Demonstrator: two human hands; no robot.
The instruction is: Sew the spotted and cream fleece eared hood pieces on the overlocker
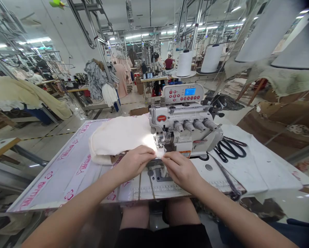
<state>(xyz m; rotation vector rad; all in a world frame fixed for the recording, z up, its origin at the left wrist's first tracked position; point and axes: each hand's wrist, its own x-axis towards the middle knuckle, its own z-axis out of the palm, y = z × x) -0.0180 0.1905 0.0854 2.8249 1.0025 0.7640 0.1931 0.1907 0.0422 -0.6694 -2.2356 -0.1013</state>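
A cream piece of fabric (118, 132) lies on the table to the left of an overlock sewing machine (185, 124), and its edge runs in front of the lit needle area. My left hand (137, 160) pinches the fabric edge just left of the presser foot. From the right, my right hand (181, 168) pinches the same edge close to the machine's front. The fingertips of both hands are a short distance apart, with a small bit of fabric between them. What lies under the fingers is hidden.
Black-handled scissors (230, 150) and long metal tweezers or snips (228, 181) lie right of the machine. White thread cones (185, 63) stand behind it. A cardboard box (289, 120) is at the right. Grey garments (97, 79) hang farther back, and people work in the distance.
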